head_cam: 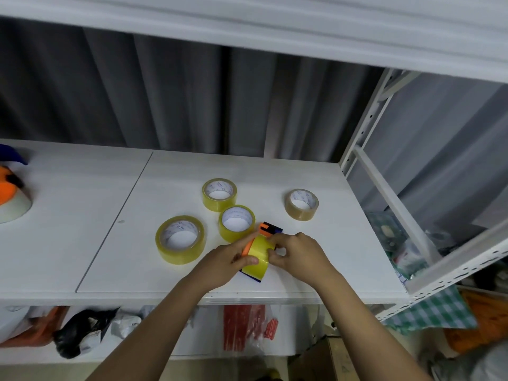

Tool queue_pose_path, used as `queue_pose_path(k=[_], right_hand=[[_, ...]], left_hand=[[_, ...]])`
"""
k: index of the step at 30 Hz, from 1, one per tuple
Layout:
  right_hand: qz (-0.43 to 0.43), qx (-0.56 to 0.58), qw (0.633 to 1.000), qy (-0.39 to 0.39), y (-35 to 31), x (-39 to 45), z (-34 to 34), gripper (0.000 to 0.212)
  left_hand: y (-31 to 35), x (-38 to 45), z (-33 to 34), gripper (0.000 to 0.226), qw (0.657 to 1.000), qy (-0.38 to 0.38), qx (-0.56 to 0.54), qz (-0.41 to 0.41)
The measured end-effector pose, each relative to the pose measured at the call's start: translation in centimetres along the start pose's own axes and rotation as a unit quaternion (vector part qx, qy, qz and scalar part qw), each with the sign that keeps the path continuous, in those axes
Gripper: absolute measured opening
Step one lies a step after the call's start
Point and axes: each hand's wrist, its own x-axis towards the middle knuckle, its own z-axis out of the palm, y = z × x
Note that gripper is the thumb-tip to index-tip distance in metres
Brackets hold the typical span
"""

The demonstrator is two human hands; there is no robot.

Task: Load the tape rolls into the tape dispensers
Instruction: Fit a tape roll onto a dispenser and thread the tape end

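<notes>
An orange, black and blue tape dispenser (pixel 268 229) lies on the white shelf (pixel 110 243) with a yellow tape roll (pixel 259 255) sitting in it. My left hand (pixel 225 261) grips the roll and dispenser from the left, thumb on the roll's face. My right hand (pixel 298 254) pinches the roll's right edge. Three more yellow rolls lie flat nearby: a large one (pixel 180 239), a middle one (pixel 237 222) and a far one (pixel 219 194). A brown roll (pixel 301 204) lies further right.
At the far left edge stands another dispenser (pixel 9 188) in orange and blue with a clear roll. A white metal rack post (pixel 365 127) bounds the shelf on the right. Bags and packets lie on the lower shelf (pixel 96 331).
</notes>
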Motion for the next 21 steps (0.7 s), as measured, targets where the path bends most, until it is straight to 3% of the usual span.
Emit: queue_pose_path(k=[2, 7, 9, 14, 18, 21], right_hand=[[0.001, 0.000, 1.000, 0.017, 0.2, -0.2, 0.2, 0.033], [-0.003, 0.147, 0.988, 0.050, 0.4, -1.2, 0.6, 0.048], [-0.032, 0.117, 0.990, 0.072, 0.2, -1.7, 1.2, 0.041], [-0.108, 0.058, 0.963, 0.239, -0.2, -2.2, 2.7, 0.016], [-0.100, 0.076, 0.959, 0.252, -0.2, -1.7, 2.8, 0.007], [-0.118, 0.017, 0.957, 0.265, -0.4, -1.2, 3.0, 0.008]], left_hand=[[-0.1, 0.0, 0.1, 0.055, 1.000, -0.003, -0.005, 0.003], [-0.2, 0.2, 0.1, 0.054, 1.000, -0.004, -0.013, 0.003], [-0.2, 0.3, 0.1, 0.053, 1.000, -0.007, -0.023, 0.005], [-0.1, 0.5, 0.0, 0.055, 1.000, -0.011, -0.017, 0.008], [0.1, 0.5, -0.1, 0.055, 1.000, -0.014, -0.019, 0.015], [0.0, 0.4, -0.1, 0.055, 1.000, -0.007, -0.018, 0.005]])
